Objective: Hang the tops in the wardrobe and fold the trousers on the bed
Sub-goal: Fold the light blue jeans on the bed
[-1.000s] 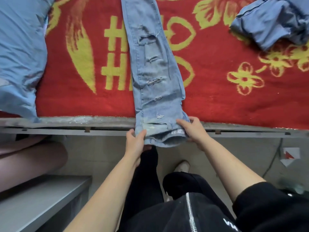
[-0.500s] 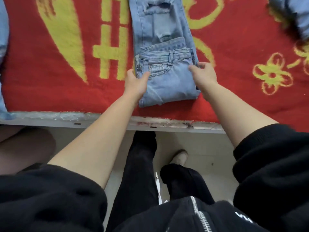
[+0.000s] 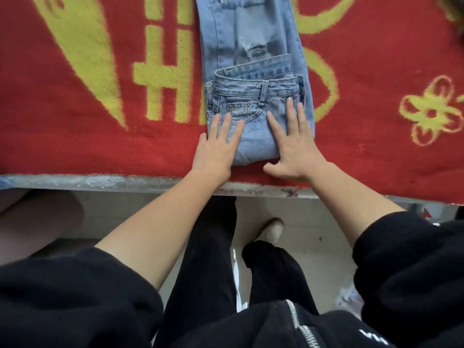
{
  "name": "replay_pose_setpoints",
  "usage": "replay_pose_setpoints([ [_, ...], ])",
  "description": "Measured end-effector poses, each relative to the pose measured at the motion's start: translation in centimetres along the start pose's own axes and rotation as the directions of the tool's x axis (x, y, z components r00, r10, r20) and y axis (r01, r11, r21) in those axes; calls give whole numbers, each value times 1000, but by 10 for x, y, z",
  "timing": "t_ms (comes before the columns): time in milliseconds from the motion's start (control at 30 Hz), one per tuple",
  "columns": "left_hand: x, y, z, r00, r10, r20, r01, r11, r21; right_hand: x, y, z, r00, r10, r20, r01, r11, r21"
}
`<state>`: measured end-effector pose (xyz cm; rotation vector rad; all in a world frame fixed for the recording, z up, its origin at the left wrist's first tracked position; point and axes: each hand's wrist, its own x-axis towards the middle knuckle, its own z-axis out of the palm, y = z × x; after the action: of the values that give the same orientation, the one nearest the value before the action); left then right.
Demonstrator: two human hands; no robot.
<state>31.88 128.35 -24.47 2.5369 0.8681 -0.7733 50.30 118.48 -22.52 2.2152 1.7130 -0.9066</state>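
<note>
Light blue ripped jeans [image 3: 253, 71] lie lengthwise on the bed's red blanket [image 3: 62, 136]. Their waist end is folded over onto the legs, with the waistband and a front pocket facing up. My left hand [image 3: 217, 146] lies flat on the left part of the folded section, fingers straight. Beside it, my right hand [image 3: 292, 144] presses flat on the right part, fingers spread and thumb out over the blanket. The far end of the jeans runs out of the top of the frame.
The blanket carries yellow characters and flower patterns. The bed's grey metal edge [image 3: 100, 180] runs across in front of me. Below it I see my black trousers, a shoe [image 3: 272, 229] on the pale floor, and a pinkish shape [image 3: 37, 219] at the left.
The waist end, held at the bed's edge a second ago, has been folded up onto the legs. Both hands have let go of its corners and now lie flat on the fold.
</note>
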Motion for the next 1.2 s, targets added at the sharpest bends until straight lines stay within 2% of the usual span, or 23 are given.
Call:
replay_pose_setpoints([
  [67,2,2,0,1000,-10,20,10,1000,-10,4,1,2,998,56,32,-51,988,-148],
  [133,4,6,-3,999,-16,45,16,1000,-12,6,-2,0,997,79,-4,-78,975,-206],
  [267,2,7,-20,998,-31,56,38,991,-127,2,-7,-8,992,129,-4,-129,987,-94],
  [367,-7,2,-37,1000,-2,27,6,983,-182,-5,-6,-21,996,88,-2,-88,994,-61],
  [533,-41,-8,-50,989,-61,135,97,955,-279,-31,-11,-35,999,18,-33,-18,1000,7],
  [733,-114,14,-32,961,-42,274,152,907,-392,-100,-21,-23,988,-68,136,62,997,46],
  [867,-140,22,-31,933,6,359,219,784,-581,-125,-20,-30,946,-109,306,59,984,170],
  [933,-137,17,-49,931,22,364,237,723,-649,-120,-12,-47,941,-138,310,65,970,236],
  [1000,-122,1,-70,942,-24,334,259,685,-681,-103,-2,-70,967,-102,236,11,933,359],
  [1100,-82,-32,-98,967,-189,171,248,548,-799,-59,11,-99,997,36,75,-71,831,552],
  [1200,-37,-58,-112,916,-392,81,201,274,-941,-7,16,-110,977,210,-14,-134,674,727],
])
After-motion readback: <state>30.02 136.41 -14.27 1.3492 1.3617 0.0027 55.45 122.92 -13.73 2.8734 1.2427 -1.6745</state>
